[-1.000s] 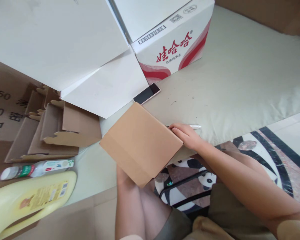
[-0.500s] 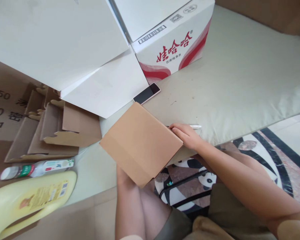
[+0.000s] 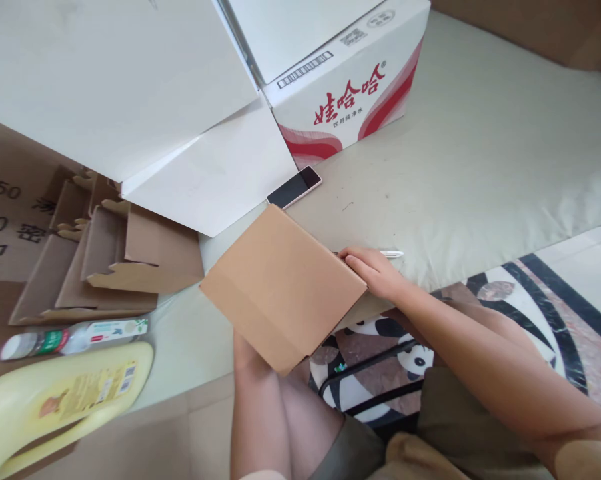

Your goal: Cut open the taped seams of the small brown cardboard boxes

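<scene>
A plain brown cardboard box (image 3: 285,287) is tilted in front of me, one flat face turned up toward my eyes. My right hand (image 3: 367,270) grips its right edge, thumb and fingers closed around the border. From below, my left hand (image 3: 250,353) reaches behind the lower left side of the box; only the wrist end shows, and its fingers are hidden. A white pen (image 3: 393,254) lies on the pale covered surface just beyond my right hand, partly hidden by it.
A smartphone (image 3: 295,187) lies past the box, against white cartons (image 3: 230,167) and a red-printed water carton (image 3: 355,107). On the left are opened brown boxes (image 3: 165,247), a clear bottle (image 3: 80,337) and a yellow jug (image 3: 80,393). A panda-patterned stool (image 3: 370,393) stands below.
</scene>
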`<action>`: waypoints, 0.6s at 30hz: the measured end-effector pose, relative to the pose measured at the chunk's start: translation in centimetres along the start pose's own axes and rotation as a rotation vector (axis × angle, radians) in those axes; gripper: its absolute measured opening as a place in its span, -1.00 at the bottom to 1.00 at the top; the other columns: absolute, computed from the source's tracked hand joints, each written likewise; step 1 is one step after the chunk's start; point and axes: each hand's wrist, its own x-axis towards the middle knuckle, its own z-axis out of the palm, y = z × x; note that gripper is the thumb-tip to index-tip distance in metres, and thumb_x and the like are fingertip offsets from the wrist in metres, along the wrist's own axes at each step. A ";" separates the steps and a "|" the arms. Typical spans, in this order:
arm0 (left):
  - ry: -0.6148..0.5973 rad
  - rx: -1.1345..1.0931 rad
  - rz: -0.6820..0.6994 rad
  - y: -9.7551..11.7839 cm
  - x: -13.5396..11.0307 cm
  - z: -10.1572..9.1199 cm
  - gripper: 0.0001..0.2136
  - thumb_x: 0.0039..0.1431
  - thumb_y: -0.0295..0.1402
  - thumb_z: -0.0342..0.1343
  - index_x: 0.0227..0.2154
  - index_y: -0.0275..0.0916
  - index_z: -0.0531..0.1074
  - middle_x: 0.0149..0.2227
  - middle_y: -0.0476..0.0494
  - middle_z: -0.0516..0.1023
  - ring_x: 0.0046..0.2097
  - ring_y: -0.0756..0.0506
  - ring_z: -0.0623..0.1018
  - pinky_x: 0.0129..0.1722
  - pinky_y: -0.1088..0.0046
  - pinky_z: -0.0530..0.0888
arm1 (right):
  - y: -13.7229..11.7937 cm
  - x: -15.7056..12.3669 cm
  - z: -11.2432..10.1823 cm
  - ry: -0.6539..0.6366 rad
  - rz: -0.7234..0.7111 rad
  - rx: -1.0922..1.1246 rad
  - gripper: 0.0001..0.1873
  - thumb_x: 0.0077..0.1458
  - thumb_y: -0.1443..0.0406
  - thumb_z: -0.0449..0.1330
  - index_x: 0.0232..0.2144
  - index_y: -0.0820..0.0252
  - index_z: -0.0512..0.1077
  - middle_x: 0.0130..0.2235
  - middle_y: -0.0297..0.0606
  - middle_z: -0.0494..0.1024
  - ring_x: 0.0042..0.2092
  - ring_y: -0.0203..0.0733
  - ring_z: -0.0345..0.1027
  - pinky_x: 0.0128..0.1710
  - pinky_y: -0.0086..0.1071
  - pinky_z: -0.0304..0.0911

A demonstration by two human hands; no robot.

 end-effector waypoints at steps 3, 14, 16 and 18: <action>0.012 -0.001 -0.014 0.1 -0.1 0.1 -0.76 0.18 -0.16 0.18 -0.28 -0.24 0.53 -0.42 -0.14 0.60 -0.35 -0.20 0.63 -0.41 0.27 0.60 | 0.0 0.0 0.0 -0.003 0.002 0.002 -0.60 0.29 0.19 -0.14 -0.23 0.12 0.49 -0.17 -0.18 0.62 -0.10 -0.05 0.45 -0.09 -0.22 0.23; 0.012 0.002 0.004 -0.3 0.4 -0.6 -0.73 0.14 -0.16 0.22 -0.21 -0.24 0.53 -0.36 -0.14 0.62 -0.35 -0.21 0.63 -0.39 0.24 0.60 | 0.0 0.0 0.0 0.005 -0.001 0.005 -0.60 0.30 0.19 -0.14 -0.23 0.12 0.49 -0.17 -0.19 0.62 -0.11 -0.06 0.45 -0.09 -0.23 0.24; 0.014 0.003 0.002 -0.2 0.3 -0.5 -0.73 0.13 -0.15 0.21 -0.23 -0.24 0.54 -0.38 -0.14 0.61 -0.35 -0.22 0.63 -0.40 0.22 0.60 | 0.0 0.0 0.0 0.005 0.001 0.003 -0.60 0.30 0.19 -0.14 -0.23 0.12 0.49 -0.17 -0.19 0.62 -0.11 -0.06 0.46 -0.09 -0.23 0.24; 0.004 0.000 0.001 -0.1 0.2 -0.4 -0.75 0.12 -0.16 0.22 -0.26 -0.24 0.54 -0.38 -0.15 0.61 -0.33 -0.25 0.63 -0.39 0.20 0.61 | 0.0 0.0 0.0 0.004 0.005 0.001 -0.60 0.29 0.19 -0.14 -0.23 0.12 0.49 -0.17 -0.19 0.62 -0.10 -0.06 0.46 -0.09 -0.23 0.24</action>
